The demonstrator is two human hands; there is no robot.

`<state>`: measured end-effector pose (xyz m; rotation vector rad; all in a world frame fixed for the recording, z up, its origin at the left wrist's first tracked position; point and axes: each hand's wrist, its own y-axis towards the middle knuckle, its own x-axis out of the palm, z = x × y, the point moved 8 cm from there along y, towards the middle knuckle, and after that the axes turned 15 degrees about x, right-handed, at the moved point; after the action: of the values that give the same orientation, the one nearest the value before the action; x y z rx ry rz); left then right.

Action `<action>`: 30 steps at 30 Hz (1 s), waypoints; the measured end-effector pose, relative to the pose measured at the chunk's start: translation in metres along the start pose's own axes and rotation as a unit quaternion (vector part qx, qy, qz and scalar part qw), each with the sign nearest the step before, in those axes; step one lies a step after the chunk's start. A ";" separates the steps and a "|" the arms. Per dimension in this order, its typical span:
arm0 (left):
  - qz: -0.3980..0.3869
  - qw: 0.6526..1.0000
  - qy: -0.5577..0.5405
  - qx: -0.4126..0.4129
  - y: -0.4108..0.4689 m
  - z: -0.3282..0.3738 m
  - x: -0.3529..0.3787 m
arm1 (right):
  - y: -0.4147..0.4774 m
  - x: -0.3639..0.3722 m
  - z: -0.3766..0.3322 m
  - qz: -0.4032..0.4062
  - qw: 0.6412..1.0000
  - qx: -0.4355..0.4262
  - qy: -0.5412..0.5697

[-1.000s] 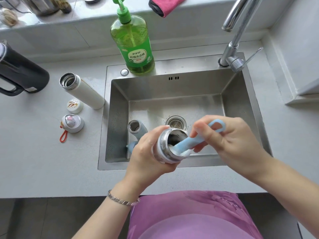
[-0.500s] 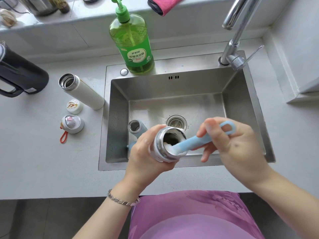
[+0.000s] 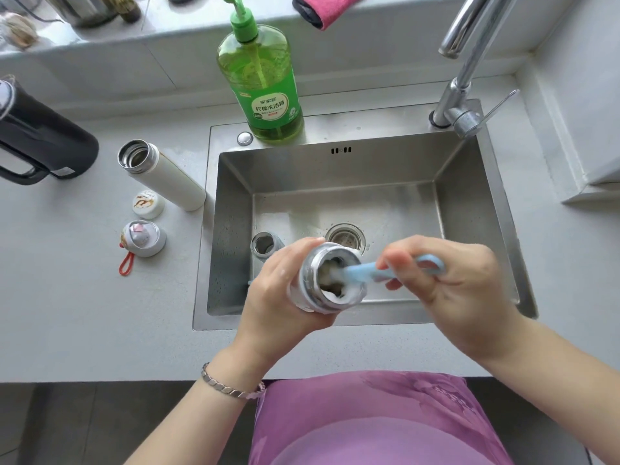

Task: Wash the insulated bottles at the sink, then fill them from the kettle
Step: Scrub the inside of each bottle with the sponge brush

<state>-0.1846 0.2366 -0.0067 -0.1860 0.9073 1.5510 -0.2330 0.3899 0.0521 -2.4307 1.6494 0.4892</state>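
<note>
- Worktop (image 3: 84, 313): grey, matte, speckled.
- Sink (image 3: 335, 169): brushed steel, boxy.
- Black kettle (image 3: 43, 142) far left, cut off by the edge.
- White bottle (image 3: 174, 179), cylindrical and lidless, on the worktop.
- Left grip (image 3: 278, 290) wraps a steel-necked bottle (image 3: 310, 286) over the sink, its body mostly hidden.
- Right grip (image 3: 463, 290) pinches a blue brush (image 3: 357, 272), its head lost in foam.
- Small bottle (image 3: 265, 245) in the sink, half hidden.

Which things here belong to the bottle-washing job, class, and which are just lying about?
Job: held bottle, brush, white bottle, sink bottle, soap, tap, kettle, white lid, grey lid.
Lying about: cloth, sill jar.
</note>
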 end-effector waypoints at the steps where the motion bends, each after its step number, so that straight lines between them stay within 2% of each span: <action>1: 0.000 1.000 0.010 0.009 -0.001 0.000 0.000 | -0.001 0.002 0.005 -0.014 0.998 0.040 0.044; 4: -0.006 1.000 0.022 -0.002 -0.006 -0.004 0.006 | -0.003 0.015 0.013 -0.030 0.981 0.126 0.144; 7: -0.011 0.999 0.022 -0.025 -0.011 -0.008 0.008 | 0.005 0.015 0.016 -0.006 0.970 0.154 0.185; 10: -0.004 0.999 0.019 -0.039 -0.013 -0.012 0.000 | 0.006 0.008 0.010 0.016 0.996 0.068 0.060; 12: 0.000 0.999 0.025 -0.048 -0.012 -0.015 -0.005 | -0.002 0.012 0.007 0.011 0.999 0.025 -0.019; 16: -0.018 0.997 0.018 -0.072 -0.012 -0.015 0.002 | 0.001 0.030 0.004 -0.041 0.994 0.085 0.052; 19: -0.030 0.995 0.001 -0.096 -0.015 -0.018 0.004 | 0.014 0.017 0.012 -0.011 0.986 0.112 0.123; 22: -0.039 0.993 -0.007 -0.112 -0.017 -0.024 -0.001 | 0.011 0.011 0.021 0.005 0.996 0.084 0.029; 25: -0.024 0.987 -0.009 -0.157 -0.022 -0.035 0.000 | 0.001 0.031 0.033 -0.027 0.992 0.120 -0.006; 27: -0.020 0.982 -0.019 -0.189 -0.025 -0.041 0.005 | 0.002 0.042 0.038 -0.040 0.989 0.139 0.027; 30: -0.030 0.972 -0.018 -0.231 -0.026 -0.057 0.011 | 0.015 0.035 0.056 -0.014 0.962 0.223 0.157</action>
<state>-0.1851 0.2069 -0.0627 -0.5105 0.4945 1.6845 -0.2451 0.3714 -0.0117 -2.2603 1.6126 -0.2679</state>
